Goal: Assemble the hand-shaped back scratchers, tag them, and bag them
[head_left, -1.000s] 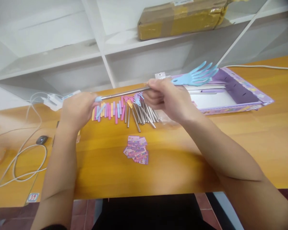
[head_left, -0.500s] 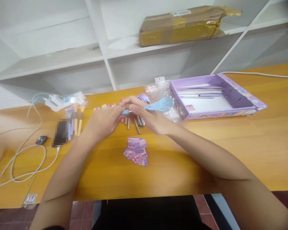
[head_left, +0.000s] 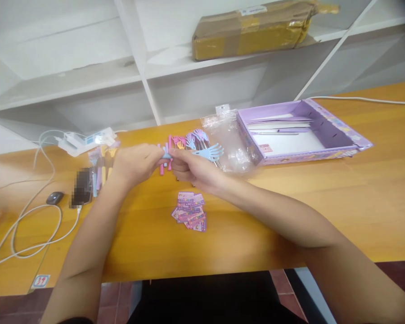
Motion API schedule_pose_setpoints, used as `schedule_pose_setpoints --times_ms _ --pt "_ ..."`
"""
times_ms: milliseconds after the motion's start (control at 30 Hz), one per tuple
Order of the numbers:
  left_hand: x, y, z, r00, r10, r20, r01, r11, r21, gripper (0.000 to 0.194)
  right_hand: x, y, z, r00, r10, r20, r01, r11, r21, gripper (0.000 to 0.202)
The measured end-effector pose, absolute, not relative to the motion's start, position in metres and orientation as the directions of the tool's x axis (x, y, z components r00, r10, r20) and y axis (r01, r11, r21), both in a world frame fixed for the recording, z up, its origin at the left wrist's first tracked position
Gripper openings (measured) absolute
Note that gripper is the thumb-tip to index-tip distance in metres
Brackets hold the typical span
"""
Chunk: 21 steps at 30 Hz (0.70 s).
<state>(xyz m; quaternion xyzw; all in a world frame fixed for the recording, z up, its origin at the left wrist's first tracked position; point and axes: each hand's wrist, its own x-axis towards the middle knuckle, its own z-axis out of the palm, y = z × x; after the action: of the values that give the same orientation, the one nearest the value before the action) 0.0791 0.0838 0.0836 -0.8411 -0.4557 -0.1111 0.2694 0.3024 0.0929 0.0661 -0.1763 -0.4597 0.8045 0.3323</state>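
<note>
A light-blue back scratcher (head_left: 211,153) with a hand-shaped head lies across both my hands above the table. My left hand (head_left: 140,163) is closed round its blue handle end. My right hand (head_left: 197,168) is wrapped round its middle, with the head sticking out to the right; the shaft is mostly hidden by the fingers. Behind my hands lie several more hand-shaped heads in pink, yellow, purple and blue (head_left: 197,135), some on metal rods. Pink handle pieces (head_left: 161,168) lie beside them. A pile of purple printed cards (head_left: 191,211) rests nearer me.
To the right stands an open purple box (head_left: 266,160) with sheets inside, next to clear plastic bags (head_left: 227,135). On the left are wrapped scratchers (head_left: 99,173), a phone (head_left: 81,186), a mouse (head_left: 55,197), cables and a power strip (head_left: 84,143). A taped parcel (head_left: 249,33) sits on the shelf.
The blue head has swung slightly down and left. My hands have gone from overlapping to gripping end to end, my left at the handle end, my right along the middle.
</note>
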Motion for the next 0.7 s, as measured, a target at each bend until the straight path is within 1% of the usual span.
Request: schedule_pose_setpoints --times_ms 133,267,333,367,433,467,500,533,567,600,633,700 --pt "0.073 0.092 0.075 0.558 0.735 0.385 0.826 -0.447 -0.344 0.064 0.301 0.088 0.064 -0.665 0.747 0.013 -0.385 -0.329 -0.862 0.055" --pt "0.063 0.099 0.069 0.509 0.798 0.324 0.854 -0.421 -0.306 0.068 0.299 0.092 0.056 -0.618 0.786 -0.001 -0.39 -0.308 -0.868 0.052" --pt "0.045 0.104 0.067 0.471 0.82 0.325 0.876 -0.391 -0.284 0.071 0.304 0.099 0.057 -0.59 0.807 0.003 -0.388 -0.28 -0.878 0.054" --pt "0.032 0.107 0.067 0.441 0.827 0.348 0.891 -0.36 -0.275 0.074 0.308 0.104 0.059 -0.578 0.816 0.015 -0.383 -0.255 -0.888 0.056" --pt "-0.001 0.113 0.067 0.339 0.835 0.433 0.935 -0.248 -0.254 0.08 0.325 0.116 0.071 -0.524 0.848 0.076 -0.381 -0.154 -0.912 0.063" --pt "-0.019 0.115 0.067 0.245 0.833 0.497 0.963 -0.15 -0.224 0.082 0.336 0.122 0.079 -0.476 0.87 0.125 -0.38 -0.075 -0.922 0.066" --pt "-0.035 0.118 0.067 0.148 0.831 0.536 0.982 -0.059 -0.179 0.086 0.348 0.127 0.088 -0.401 0.896 0.19 -0.378 0.026 -0.925 0.067" --pt "-0.049 0.12 0.065 0.05 0.837 0.545 0.992 0.024 -0.127 0.087 0.361 0.132 0.097 -0.312 0.914 0.26 -0.359 0.139 -0.923 0.066" --pt "-0.059 0.121 0.063 -0.023 0.852 0.523 0.993 0.079 -0.085 0.087 0.375 0.136 0.106 -0.236 0.915 0.328 -0.307 0.25 -0.918 0.063" --pt "-0.065 0.123 0.06 -0.074 0.874 0.48 0.992 0.115 -0.056 0.084 0.387 0.138 0.114 -0.19 0.9 0.393 -0.209 0.354 -0.912 0.059" --pt "-0.067 0.125 0.055 -0.109 0.899 0.424 0.99 0.138 -0.037 0.08 0.398 0.141 0.12 -0.192 0.879 0.435 -0.058 0.433 -0.9 0.053" --pt "-0.061 0.13 0.043 -0.151 0.937 0.316 0.986 0.166 -0.022 0.068 0.412 0.144 0.125 -0.255 0.866 0.431 0.171 0.479 -0.861 0.041"
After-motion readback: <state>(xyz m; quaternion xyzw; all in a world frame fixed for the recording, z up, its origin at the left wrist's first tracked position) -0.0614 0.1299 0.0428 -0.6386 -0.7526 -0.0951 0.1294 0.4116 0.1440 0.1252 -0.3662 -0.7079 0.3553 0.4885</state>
